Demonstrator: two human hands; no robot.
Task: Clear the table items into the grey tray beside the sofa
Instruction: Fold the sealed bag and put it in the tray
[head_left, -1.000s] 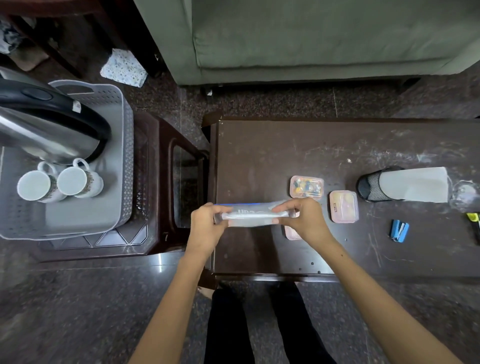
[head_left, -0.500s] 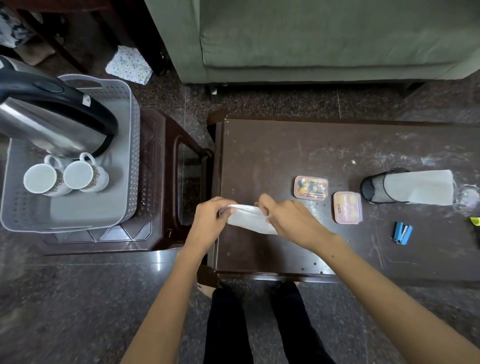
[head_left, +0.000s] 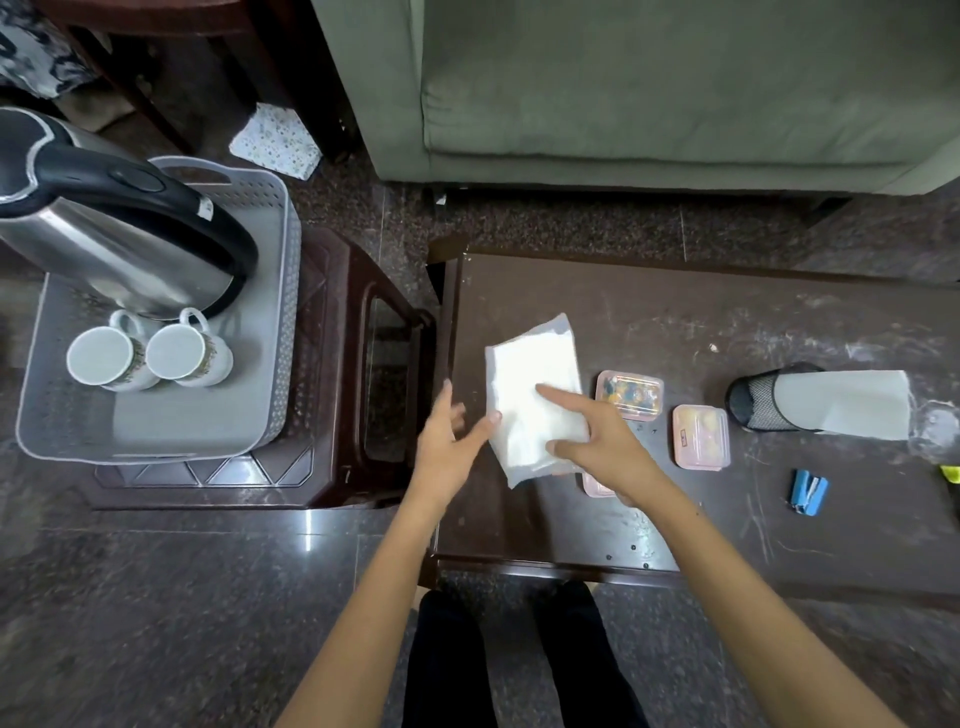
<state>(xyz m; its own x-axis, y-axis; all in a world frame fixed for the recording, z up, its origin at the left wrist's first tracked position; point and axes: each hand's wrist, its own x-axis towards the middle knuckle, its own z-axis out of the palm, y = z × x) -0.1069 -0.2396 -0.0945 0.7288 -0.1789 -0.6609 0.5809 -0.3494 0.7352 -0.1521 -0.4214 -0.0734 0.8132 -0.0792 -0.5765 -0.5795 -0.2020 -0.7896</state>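
Observation:
A white tissue packet (head_left: 530, 395) lies flat near the left end of the dark table (head_left: 675, 312). My right hand (head_left: 602, 441) rests its index finger and thumb on top of the packet, fingers spread. My left hand (head_left: 447, 441) hovers at the table's left edge, fingers apart, its thumb just touching the packet's side. The grey tray (head_left: 283, 322) sits to the left on a brown stool (head_left: 337, 312). It holds a steel kettle (head_left: 104, 249) and two white cups (head_left: 111, 356) (head_left: 187, 353).
Right of the packet are a clear pin box (head_left: 629, 394), a pink box (head_left: 701, 436) and another pink box (head_left: 595, 486) partly under my wrist. Further right lie a mesh holder with paper (head_left: 763, 400) and a blue stapler (head_left: 808, 491). The green sofa (head_left: 675, 78) stands behind.
Both hands held the packet edge-on above the table's left end. It has been turned flat and lowered onto the table, and both hands have loosened their hold.

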